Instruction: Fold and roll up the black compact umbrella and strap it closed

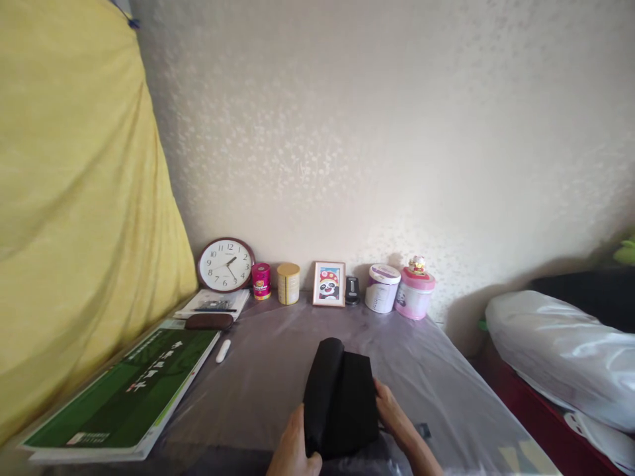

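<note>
Head view shows a black folded item point(342, 396) at the near middle of the plastic-covered table point(262, 383), between a person's two hands. The left hand point(296, 444) is clamped on its near left corner, thumb bent against the edge; the right hand point(397, 420) touches the right edge, its fingertips partly hidden, so I cannot tell whether they close on it. Down the item's left side runs a thick rounded roll, with a flat panel to the right. The handling looks partway through: the roll has its shape, the panel lies unrolled beside it, and both hands are on the item. Whether it is being folded or unfolded, I cannot tell. Off to the left, a green book point(133, 390) and a small white object point(223, 351) lie untouched; a framed picture point(329, 284) stands at the far side.
</note>
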Motion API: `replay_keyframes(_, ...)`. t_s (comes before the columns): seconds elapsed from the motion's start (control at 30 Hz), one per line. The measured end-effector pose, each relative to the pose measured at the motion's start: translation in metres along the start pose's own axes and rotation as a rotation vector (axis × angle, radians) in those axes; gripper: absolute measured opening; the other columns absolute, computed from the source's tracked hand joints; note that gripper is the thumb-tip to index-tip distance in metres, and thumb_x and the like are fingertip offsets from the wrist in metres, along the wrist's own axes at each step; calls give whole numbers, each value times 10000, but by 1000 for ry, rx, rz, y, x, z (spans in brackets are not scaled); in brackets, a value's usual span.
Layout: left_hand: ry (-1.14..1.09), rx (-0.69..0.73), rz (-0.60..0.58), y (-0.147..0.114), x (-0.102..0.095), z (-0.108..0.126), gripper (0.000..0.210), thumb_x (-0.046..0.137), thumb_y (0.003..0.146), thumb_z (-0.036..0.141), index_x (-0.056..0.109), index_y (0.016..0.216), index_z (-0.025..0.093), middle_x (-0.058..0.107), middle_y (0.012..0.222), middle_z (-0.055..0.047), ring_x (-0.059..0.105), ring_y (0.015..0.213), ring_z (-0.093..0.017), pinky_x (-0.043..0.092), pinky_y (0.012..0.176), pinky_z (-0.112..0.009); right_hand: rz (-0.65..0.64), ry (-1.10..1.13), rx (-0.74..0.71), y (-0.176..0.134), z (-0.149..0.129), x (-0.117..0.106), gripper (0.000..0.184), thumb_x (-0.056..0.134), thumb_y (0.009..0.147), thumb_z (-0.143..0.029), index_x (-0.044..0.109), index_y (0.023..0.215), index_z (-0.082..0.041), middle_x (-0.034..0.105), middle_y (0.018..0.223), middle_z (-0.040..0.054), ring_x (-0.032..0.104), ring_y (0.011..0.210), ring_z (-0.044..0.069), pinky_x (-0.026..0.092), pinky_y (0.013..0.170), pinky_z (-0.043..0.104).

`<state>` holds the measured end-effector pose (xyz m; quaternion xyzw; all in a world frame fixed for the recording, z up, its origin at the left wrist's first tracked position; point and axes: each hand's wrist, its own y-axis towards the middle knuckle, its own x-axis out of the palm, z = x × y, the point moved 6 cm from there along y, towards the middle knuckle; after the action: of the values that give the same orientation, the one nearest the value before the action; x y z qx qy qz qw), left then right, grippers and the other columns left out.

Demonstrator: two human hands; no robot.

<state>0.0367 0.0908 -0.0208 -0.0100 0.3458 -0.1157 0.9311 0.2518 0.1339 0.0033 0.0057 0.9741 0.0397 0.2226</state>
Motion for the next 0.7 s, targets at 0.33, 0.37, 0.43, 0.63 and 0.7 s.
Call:
replay_keyframes(0.33, 40, -64, -24, -2, 7, -2, 853, 498, 567, 111, 211, 1370, 89, 318, 1430, -131, 274, 1327, -230, 221, 1073, -261, 280, -394, 1, -1, -21, -16, 394, 377, 818, -478, 645, 879, -196, 696, 805, 85, 643, 782, 233, 444, 713, 298)
replay_keyframes(0.37, 28, -69, -21, -3, 7, -2, 855, 504, 567, 115, 213, 1371, 107, 324, 1429, -123, 278, 1325, -233, 227, 1071, -269, 277, -434, 17, -1, -24, -14, 383, 400, 815, -474, 638, 916, -191, 693, 788, 81, 644, 765, 237, 437, 692, 299)
replay_keyframes(0.43, 18, -77, -13, -3, 6, -2, 862, 511, 566, 115, 207, 1373, 117, 322, 1428, -127, 292, 1318, -241, 239, 1067, -285, 267, -503, 58, 1, -27, -12, 375, 447, 803, -453, 623, 980, -173, 686, 752, 77, 643, 747, 247, 425, 671, 304)
replay_keyframes(0.63, -1, -53, -20, -5, 4, 3, 837, 512, 566, 83, 243, 1357, 126, 371, 1393, -136, 330, 1296, -245, 265, 1052, -299, 237, -382, 91, 20, -23, -12, 262, 522, 729, -298, 646, 924, -174, 650, 659, 29, 625, 718, 214, 424, 614, 267)
replay_keyframes(0.7, -12, -56, -24, -4, 5, 2, 840, 518, 567, 85, 244, 1359, 134, 372, 1393, -132, 342, 1289, -245, 274, 1047, -296, 207, -189, 89, 26, -26, -8, 283, 526, 717, -341, 644, 908, -168, 605, 582, -6, 594, 616, 185, 408, 528, 251)
